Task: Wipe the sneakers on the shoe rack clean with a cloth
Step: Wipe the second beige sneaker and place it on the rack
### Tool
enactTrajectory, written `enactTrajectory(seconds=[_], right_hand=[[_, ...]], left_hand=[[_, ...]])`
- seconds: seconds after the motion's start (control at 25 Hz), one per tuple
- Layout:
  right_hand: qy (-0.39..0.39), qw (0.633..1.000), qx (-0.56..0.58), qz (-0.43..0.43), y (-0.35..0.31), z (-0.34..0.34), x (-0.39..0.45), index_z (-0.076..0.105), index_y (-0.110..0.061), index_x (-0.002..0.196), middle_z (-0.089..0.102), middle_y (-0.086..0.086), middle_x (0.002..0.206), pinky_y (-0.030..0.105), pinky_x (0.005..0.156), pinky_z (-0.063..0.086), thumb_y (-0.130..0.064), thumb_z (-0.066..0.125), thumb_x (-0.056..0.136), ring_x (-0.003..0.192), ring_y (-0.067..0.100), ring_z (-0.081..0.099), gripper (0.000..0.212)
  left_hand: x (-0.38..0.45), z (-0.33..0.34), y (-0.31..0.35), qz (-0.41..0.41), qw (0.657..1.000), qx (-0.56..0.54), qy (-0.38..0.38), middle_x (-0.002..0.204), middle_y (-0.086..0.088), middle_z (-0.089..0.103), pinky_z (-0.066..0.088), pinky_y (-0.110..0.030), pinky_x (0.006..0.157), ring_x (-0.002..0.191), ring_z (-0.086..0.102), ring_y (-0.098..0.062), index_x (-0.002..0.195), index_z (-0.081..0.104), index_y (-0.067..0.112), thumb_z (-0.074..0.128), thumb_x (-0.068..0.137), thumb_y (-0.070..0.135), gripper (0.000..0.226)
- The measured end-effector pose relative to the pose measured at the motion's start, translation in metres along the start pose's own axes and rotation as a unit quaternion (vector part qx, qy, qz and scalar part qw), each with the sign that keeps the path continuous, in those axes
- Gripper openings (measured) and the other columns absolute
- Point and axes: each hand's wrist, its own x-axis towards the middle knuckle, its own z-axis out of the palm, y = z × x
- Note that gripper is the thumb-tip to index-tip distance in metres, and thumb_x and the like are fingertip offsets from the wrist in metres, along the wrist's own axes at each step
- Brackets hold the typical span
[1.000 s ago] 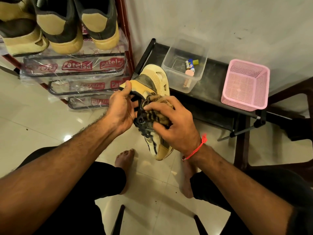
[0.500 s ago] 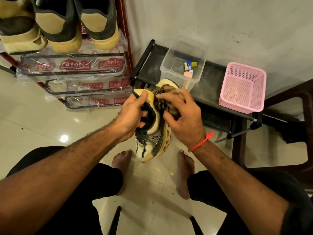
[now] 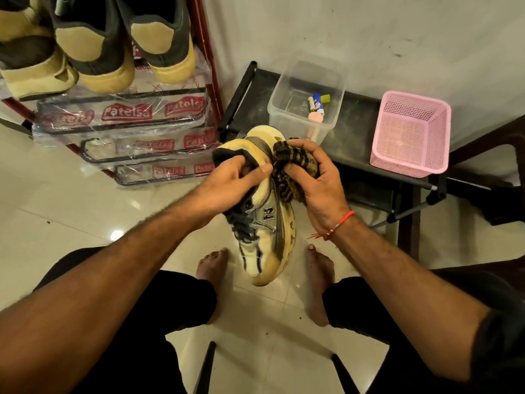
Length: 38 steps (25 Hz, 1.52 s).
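A cream and grey sneaker (image 3: 265, 234) hangs in mid-air above the floor, toe pointing down toward me. My left hand (image 3: 227, 184) grips its dark collar, fingers curled into the opening. My right hand (image 3: 318, 180) holds a bunched dark striped cloth (image 3: 292, 163) against the sneaker's heel and side. Several more tan and dark sneakers (image 3: 96, 49) stand on the top tier of the shoe rack (image 3: 204, 49) at the upper left.
The rack's lower tiers are wrapped in clear plastic. A low black bench (image 3: 360, 120) by the wall carries a clear plastic box (image 3: 287, 115) with small items and a pink mesh basket (image 3: 409, 135). My bare feet rest on the glossy tile floor below.
The sneaker turned from sole-up to side-on, toe down toward me. My right hand with the cloth slid from the laces up to the heel end.
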Motion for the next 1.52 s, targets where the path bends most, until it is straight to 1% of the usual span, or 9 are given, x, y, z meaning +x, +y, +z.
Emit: enactTrajectory(seconds=[0.12, 0.36, 0.6, 0.8, 0.88, 1.04, 1.24, 1.4, 1.52], right_hand=[[0.018, 0.997, 0.062, 0.040, 0.008, 0.002, -0.006, 0.059, -0.008, 0.128, 0.068, 0.010, 0.121, 0.050, 0.098, 0.054, 0.004, 0.061, 0.093, 0.113, 0.025, 0.065, 0.038], [0.029, 0.996, 0.081, 0.031, 0.000, 0.008, -0.004, 0.059, -0.011, 0.128, 0.063, 0.017, 0.128, 0.061, 0.100, 0.050, 0.002, 0.061, 0.094, 0.120, 0.033, 0.061, 0.036], [0.021, 0.997, 0.073, 0.006, -0.007, 0.006, -0.001, 0.060, -0.015, 0.126, 0.062, 0.018, 0.130, 0.054, 0.097, 0.054, 0.001, 0.062, 0.094, 0.120, 0.033, 0.062, 0.035], [-0.005, 0.994, -0.101, -0.052, -0.007, 0.011, -0.003, 0.060, -0.011, 0.127, 0.064, 0.012, 0.125, 0.045, 0.102, 0.052, -0.003, 0.064, 0.092, 0.118, 0.023, 0.063, 0.037], [-0.053, 0.950, -0.272, -0.141, -0.011, 0.016, -0.013, 0.064, -0.019, 0.125, 0.061, 0.006, 0.123, 0.044, 0.104, 0.048, -0.011, 0.064, 0.086, 0.117, 0.017, 0.059, 0.040], [-0.247, 0.785, -0.495, -0.280, -0.012, 0.030, -0.044, 0.061, -0.035, 0.128, 0.056, 0.000, 0.128, 0.043, 0.095, 0.039, -0.028, 0.062, 0.085, 0.115, 0.017, 0.054, 0.044], [-0.058, 0.897, -0.402, -0.172, -0.017, 0.009, -0.008, 0.062, -0.020, 0.129, 0.058, 0.006, 0.126, 0.038, 0.107, 0.045, -0.009, 0.065, 0.088, 0.117, 0.014, 0.055, 0.043], [-0.148, 0.866, -0.423, -0.223, -0.014, 0.027, -0.029, 0.060, -0.017, 0.132, 0.054, 0.011, 0.128, 0.024, 0.108, 0.043, -0.007, 0.063, 0.089, 0.119, 0.016, 0.053, 0.044], [-0.015, 0.882, -0.443, -0.160, -0.026, 0.000, 0.004, 0.062, -0.019, 0.128, 0.056, 0.010, 0.126, 0.034, 0.109, 0.044, -0.004, 0.063, 0.088, 0.118, 0.014, 0.052, 0.043]], left_hand=[[-0.002, -0.002, 0.003, 0.099, 0.921, 0.377, -0.018, 0.105, -0.001, 0.064, 0.053, -0.032, 0.075, 0.090, 0.063, -0.018, 0.127, 0.047, 0.011, 0.053, 0.098, 0.054, 0.052], [-0.006, -0.011, 0.002, 0.211, 0.866, 0.452, 0.023, 0.100, -0.008, 0.062, 0.054, -0.050, 0.083, 0.087, 0.059, -0.024, 0.124, 0.045, 0.011, 0.025, 0.103, 0.062, 0.059], [-0.006, -0.011, -0.004, 0.174, 0.887, 0.427, 0.018, 0.104, -0.003, 0.064, 0.056, -0.053, 0.081, 0.089, 0.066, -0.028, 0.136, 0.030, 0.017, 0.020, 0.099, 0.066, 0.063], [0.006, -0.005, -0.014, 0.138, 0.985, 0.089, 0.050, 0.131, 0.002, 0.065, 0.047, -0.045, 0.109, 0.120, 0.061, -0.013, 0.144, 0.047, 0.021, 0.039, 0.106, 0.045, 0.046], [0.009, -0.007, -0.017, 0.094, 0.992, -0.008, 0.085, 0.132, 0.006, 0.065, 0.044, -0.043, 0.113, 0.124, 0.060, -0.010, 0.141, 0.053, 0.024, 0.043, 0.107, 0.039, 0.038], [0.012, -0.017, -0.015, 0.055, 0.991, -0.072, 0.102, 0.124, 0.006, 0.071, 0.048, -0.045, 0.109, 0.116, 0.066, -0.013, 0.131, 0.060, 0.028, 0.046, 0.107, 0.036, 0.029], [0.013, -0.008, -0.015, 0.087, 0.991, -0.047, 0.085, 0.130, 0.004, 0.068, 0.045, -0.045, 0.113, 0.121, 0.064, -0.012, 0.141, 0.055, 0.020, 0.049, 0.106, 0.031, 0.037], [0.011, -0.006, -0.011, 0.084, 0.990, -0.073, 0.091, 0.128, 0.004, 0.069, 0.046, -0.040, 0.111, 0.119, 0.064, -0.010, 0.141, 0.056, 0.018, 0.046, 0.108, 0.028, 0.035], [0.009, -0.001, -0.010, 0.092, 0.990, -0.076, 0.075, 0.127, 0.003, 0.070, 0.048, -0.040, 0.109, 0.117, 0.067, -0.012, 0.139, 0.057, 0.018, 0.046, 0.108, 0.025, 0.034]])
